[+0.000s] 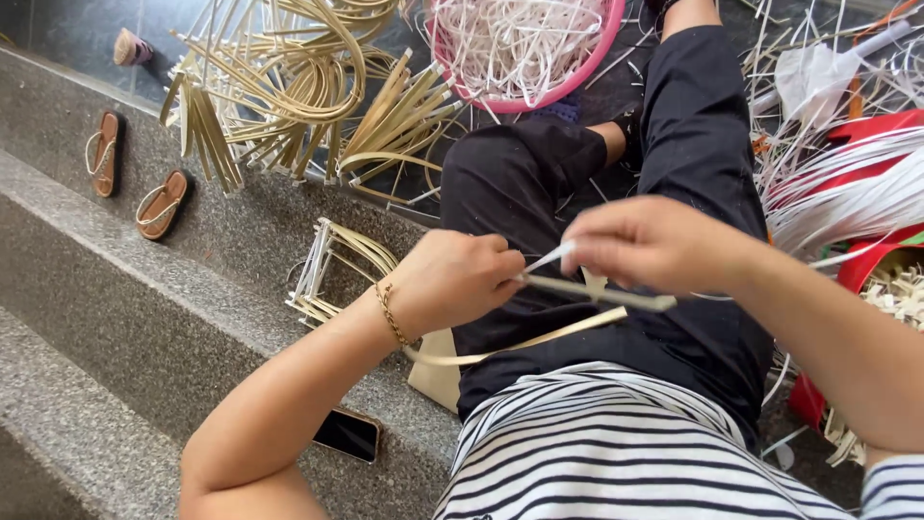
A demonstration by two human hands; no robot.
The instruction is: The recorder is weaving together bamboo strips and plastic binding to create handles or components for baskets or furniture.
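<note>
Head view, looking down at a seated person's lap. The left hand (452,279) is curled shut, its fingers (500,274) pinching one end of a thin pale bamboo strip (597,292). The right hand (650,241) is likewise closed, its fingers (587,252) gripping the same strip and a short white sliver (551,257) that pokes out toward the left hand. The strip's long axis runs nearly level, from the left fingers across to just beneath the right fingers, its far end showing past them; both hands are on it, so neither is nearer. A second, longer curved strip (525,343) arcs below the fingers, from under the left wrist out across the black trousers (693,144). Beyond the fingers lies a pink basin (577,77) of white shavings; beyond and to the left of the left fingers lie bundles of bent bamboo strips (289,87) on the stone steps (115,318), with a pair of sandals (135,178) farther left. A phone (346,433) rests below the left forearm. To the right of the right fingers lie more white slivers (847,193).
</note>
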